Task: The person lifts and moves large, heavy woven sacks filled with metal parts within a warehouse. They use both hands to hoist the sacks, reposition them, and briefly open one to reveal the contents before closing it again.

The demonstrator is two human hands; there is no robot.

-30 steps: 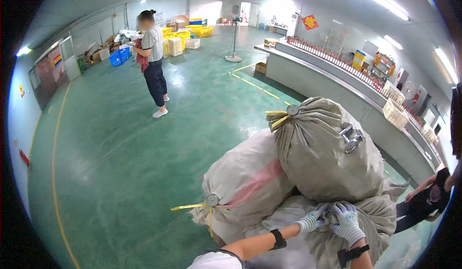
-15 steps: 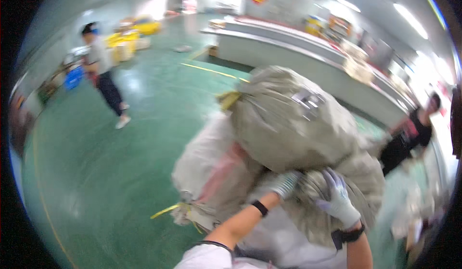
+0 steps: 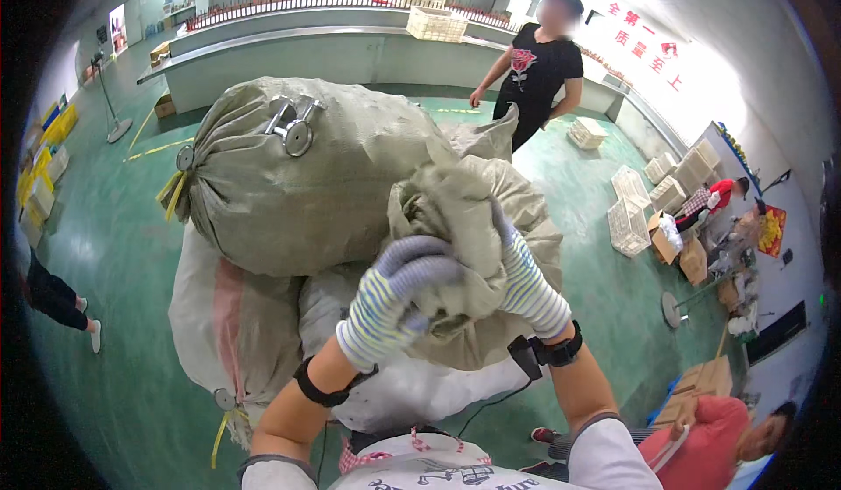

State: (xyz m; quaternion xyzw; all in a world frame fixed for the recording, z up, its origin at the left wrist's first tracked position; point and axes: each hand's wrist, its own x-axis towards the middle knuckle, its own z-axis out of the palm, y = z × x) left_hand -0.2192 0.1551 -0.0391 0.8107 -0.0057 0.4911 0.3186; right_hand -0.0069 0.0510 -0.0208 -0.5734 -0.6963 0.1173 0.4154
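My left hand (image 3: 392, 296), in a striped knit glove with grey fingers, is closed on the bunched mouth of a grey-green woven sack (image 3: 477, 343). On the other side of the cloth, my right hand (image 3: 528, 282) grips the same mouth, its fingertips partly hidden by folds. Just left lies a big, full grey-green sack (image 3: 324, 179), its neck gathered with yellow ties (image 3: 173, 197). Shiny metal round-ended parts (image 3: 296, 133) rest on its top. Below it is a whitish sack with a red stripe (image 3: 229, 319). Black bands circle both my wrists.
A person in a black T-shirt (image 3: 543, 65) stands beyond the sacks, before a long counter (image 3: 289, 68). At lower right is a person in red (image 3: 701, 446). White crates (image 3: 629, 218) and cardboard boxes stand on the green floor at right, near a stand fan (image 3: 673, 309).
The view has swung right and lower, so the sacks sit further left. My hands, earlier lying on the sack, now hold its mouth bunched up between them.
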